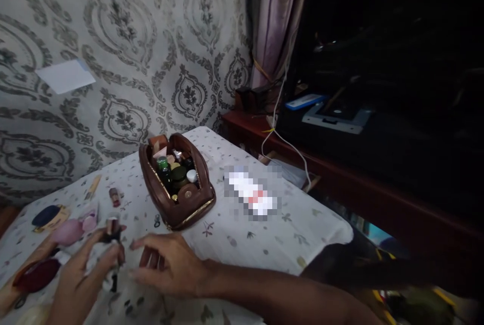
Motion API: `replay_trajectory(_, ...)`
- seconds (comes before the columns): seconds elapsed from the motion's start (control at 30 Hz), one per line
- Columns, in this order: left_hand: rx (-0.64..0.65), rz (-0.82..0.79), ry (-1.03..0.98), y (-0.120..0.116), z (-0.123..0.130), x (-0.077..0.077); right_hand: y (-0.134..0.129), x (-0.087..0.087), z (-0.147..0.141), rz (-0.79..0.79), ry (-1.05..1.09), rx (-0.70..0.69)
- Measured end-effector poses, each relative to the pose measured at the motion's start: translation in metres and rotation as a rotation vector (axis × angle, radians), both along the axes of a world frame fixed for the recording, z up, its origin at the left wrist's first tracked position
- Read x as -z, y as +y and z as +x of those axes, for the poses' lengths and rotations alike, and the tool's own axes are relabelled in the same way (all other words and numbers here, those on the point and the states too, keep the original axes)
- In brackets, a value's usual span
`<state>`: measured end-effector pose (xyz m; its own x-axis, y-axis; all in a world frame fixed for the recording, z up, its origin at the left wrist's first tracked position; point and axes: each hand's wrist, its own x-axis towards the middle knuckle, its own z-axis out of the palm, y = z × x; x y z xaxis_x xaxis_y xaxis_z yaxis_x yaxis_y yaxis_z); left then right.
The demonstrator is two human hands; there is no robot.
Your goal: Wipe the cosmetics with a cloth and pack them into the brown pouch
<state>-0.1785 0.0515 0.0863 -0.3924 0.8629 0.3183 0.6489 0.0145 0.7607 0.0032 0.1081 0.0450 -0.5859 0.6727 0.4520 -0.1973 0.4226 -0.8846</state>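
Note:
My left hand is closed around a wad of white cloth and a small tube with a shiny cap, whose exact kind is blurred. To its right, my right hand hovers with curled fingers apart and nothing visible in them. Beyond both hands stands a brown zip bag, unzipped and full of small bottles and jars, among them a green-capped bottle and a white-capped one. A similar small tube lies on the patterned tablecloth.
Along the left lie a dark red oval item, a pink rounded item and a dark blue-topped round item. A blurred-out white object is right of the bag. A cable hangs by the dark red stand.

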Motion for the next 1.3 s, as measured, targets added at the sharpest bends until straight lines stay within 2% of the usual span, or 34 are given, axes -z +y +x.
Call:
replay_trajectory(0.07,0.154,-0.075,0.203,-0.004,-0.016,0.009,0.003,-0.001,0.000,-0.110,0.004,0.024)
replay_trajectory(0.13,0.269,-0.107,0.347,-0.007,-0.024,0.017,0.007,0.002,-0.002,-0.146,-0.037,0.024)
replay_trajectory(0.23,0.296,-0.136,0.517,-0.010,-0.027,0.027,0.012,0.011,-0.006,-0.085,-0.208,0.002)
replay_trajectory(0.37,0.240,-0.217,0.693,-0.013,-0.019,0.037,0.014,0.024,-0.010,0.070,-0.467,-0.006)
replay_trajectory(0.5,-0.081,-0.054,0.664,-0.010,0.000,0.042,0.014,0.028,-0.011,0.155,-0.572,0.018)
replay_trajectory(0.53,-0.121,-0.012,0.652,-0.009,0.007,0.043,0.014,0.029,-0.011,0.171,-0.579,0.021)
replay_trajectory(0.6,-0.072,0.031,0.662,-0.008,0.022,0.045,0.013,0.030,-0.012,0.211,-0.596,0.024)
replay_trajectory(0.73,0.150,-0.002,0.764,-0.010,0.046,0.053,0.013,0.034,-0.015,0.259,-0.668,0.043)
replay_trajectory(0.8,0.169,-0.028,0.804,-0.012,0.050,0.058,0.014,0.036,-0.017,0.261,-0.686,0.041)
replay_trajectory(0.9,0.125,-0.070,0.844,-0.014,0.037,0.061,0.015,0.035,-0.018,0.242,-0.680,0.026)
replay_trajectory(1.0,0.035,-0.102,0.861,-0.016,0.005,0.059,0.015,0.033,-0.016,0.216,-0.652,0.016)
replay_trajectory(1.13,-0.186,-0.118,0.856,-0.017,-0.040,0.050,0.014,0.032,-0.015,0.216,-0.634,0.015)
replay_trajectory(1.23,-0.281,-0.067,0.787,-0.016,-0.038,0.044,0.014,0.032,-0.016,0.222,-0.623,0.017)
replay_trajectory(1.3,-0.217,-0.020,0.735,-0.015,-0.015,0.045,0.015,0.033,-0.016,0.231,-0.615,0.025)
